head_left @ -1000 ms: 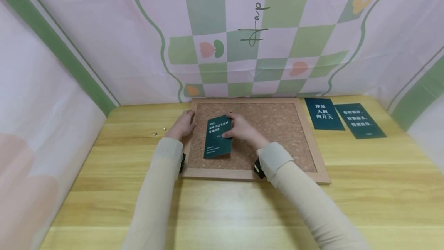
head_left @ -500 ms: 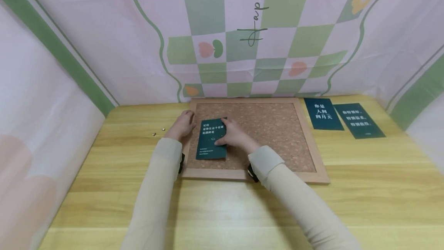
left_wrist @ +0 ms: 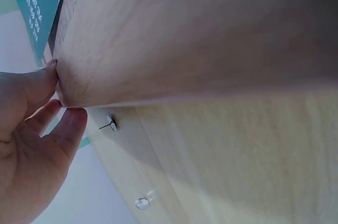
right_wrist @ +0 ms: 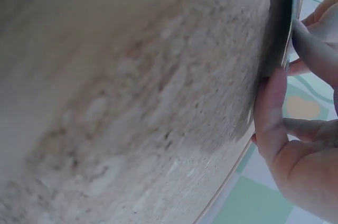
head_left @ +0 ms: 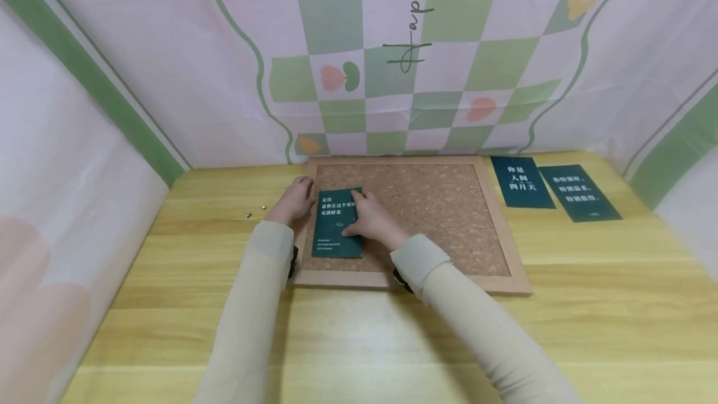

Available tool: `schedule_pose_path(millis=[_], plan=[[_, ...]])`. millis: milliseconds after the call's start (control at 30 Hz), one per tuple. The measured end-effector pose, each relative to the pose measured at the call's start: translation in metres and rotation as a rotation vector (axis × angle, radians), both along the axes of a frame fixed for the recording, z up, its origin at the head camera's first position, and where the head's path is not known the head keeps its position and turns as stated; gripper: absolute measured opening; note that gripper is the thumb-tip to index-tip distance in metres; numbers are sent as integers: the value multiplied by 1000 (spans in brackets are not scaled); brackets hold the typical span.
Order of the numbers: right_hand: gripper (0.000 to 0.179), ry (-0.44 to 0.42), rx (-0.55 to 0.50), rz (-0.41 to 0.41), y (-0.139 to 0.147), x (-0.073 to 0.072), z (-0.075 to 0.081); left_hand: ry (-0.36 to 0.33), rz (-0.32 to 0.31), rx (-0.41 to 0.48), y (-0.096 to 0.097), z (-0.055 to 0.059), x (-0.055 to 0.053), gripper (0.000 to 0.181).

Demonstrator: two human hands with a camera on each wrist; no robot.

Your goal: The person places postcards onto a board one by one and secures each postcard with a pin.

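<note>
A dark green card (head_left: 335, 248) with white Chinese lettering lies over the left part of the wood-framed corkboard (head_left: 437, 223). My right hand (head_left: 374, 223) pinches the card by its right edge, and in the right wrist view the edge is slightly raised off the cork between the digits. At the board's left side, my left hand (head_left: 293, 201) grips the wooden frame (left_wrist: 174, 60), thumb on top and fingers against the outer side. Two metal thumbtacks lie on the table left of that hand; one tack (left_wrist: 110, 123) rests with its pin showing, the other tack (left_wrist: 142, 203) nearer the camera.
Two more green cards lie right of the board: one card (head_left: 521, 182) close to its upper right corner, another card (head_left: 580, 193) farther right. The wooden table (head_left: 348, 341) extends in front. A patterned cloth (head_left: 387, 67) hangs behind the board, with side cloths left and right.
My right hand has carried the card leftward and lowered it, turning it from tilted to nearly square with the frame. My left hand has stayed at the left frame edge.
</note>
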State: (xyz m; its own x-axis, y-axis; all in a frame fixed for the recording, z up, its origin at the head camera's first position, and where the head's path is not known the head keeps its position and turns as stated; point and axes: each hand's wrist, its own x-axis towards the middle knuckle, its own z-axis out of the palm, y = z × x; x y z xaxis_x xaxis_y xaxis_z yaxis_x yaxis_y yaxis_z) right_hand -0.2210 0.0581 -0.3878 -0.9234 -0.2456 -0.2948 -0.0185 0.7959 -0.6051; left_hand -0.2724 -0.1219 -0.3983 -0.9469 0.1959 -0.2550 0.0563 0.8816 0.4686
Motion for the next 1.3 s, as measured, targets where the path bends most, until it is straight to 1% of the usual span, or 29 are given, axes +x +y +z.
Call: schedule_pose_path(millis=[267,533,733,1000,1300], plan=[[93,-4,15,9,-2,1,-1,16,-25,-4,0,0,0,50],[89,20,55,37,-3,2,-1,7,-36,4,0,0,0,47],[84,21,83,60,-5,2,0,-12,-23,24,-1,1,2,49],[82,55,127,114,-7,1,1,-37,-19,52,-1,2,4,50],[84,23,135,103,-9,0,-1,-56,-1,65,-1,2,4,51]])
